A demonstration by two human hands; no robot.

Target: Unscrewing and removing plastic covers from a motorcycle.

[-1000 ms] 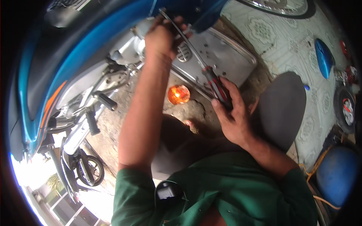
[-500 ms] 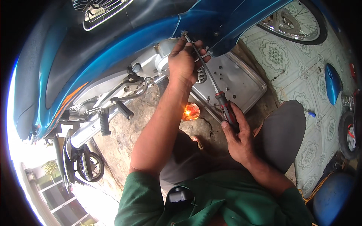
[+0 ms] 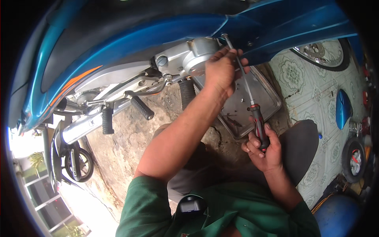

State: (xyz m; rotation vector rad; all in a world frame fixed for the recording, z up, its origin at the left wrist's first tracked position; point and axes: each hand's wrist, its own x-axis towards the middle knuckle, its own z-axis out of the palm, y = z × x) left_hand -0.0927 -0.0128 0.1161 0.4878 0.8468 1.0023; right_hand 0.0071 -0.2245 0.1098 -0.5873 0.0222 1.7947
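Observation:
A long screwdriver (image 3: 258, 124) with a black and red handle slants up to a screw head (image 3: 224, 35) on the blue body panel (image 3: 272, 27) of a motorbike. My left hand (image 3: 223, 73) has its thumb and fingers about the steel shaft near the tip, the outer fingers loosely spread. Lower down, my right hand (image 3: 265, 152) is closed round the butt of the handle, with thumb and fingers on either side. Left of my left hand sits the silver engine cover (image 3: 197, 59).
Beneath the shaft lies a metal tray (image 3: 272, 104) with small loose parts. A foot peg (image 3: 142, 108) and kick lever jut out at left. To the right are a spoked wheel (image 3: 323, 53), a loose blue panel (image 3: 343, 108), a small wheel (image 3: 353, 160) and a blue rounded container (image 3: 339, 215).
The view has shifted, so bike and hands sit farther right. My right hand has changed its hold, fingers now curled round the handle's end. An orange glow on the ground no longer shows.

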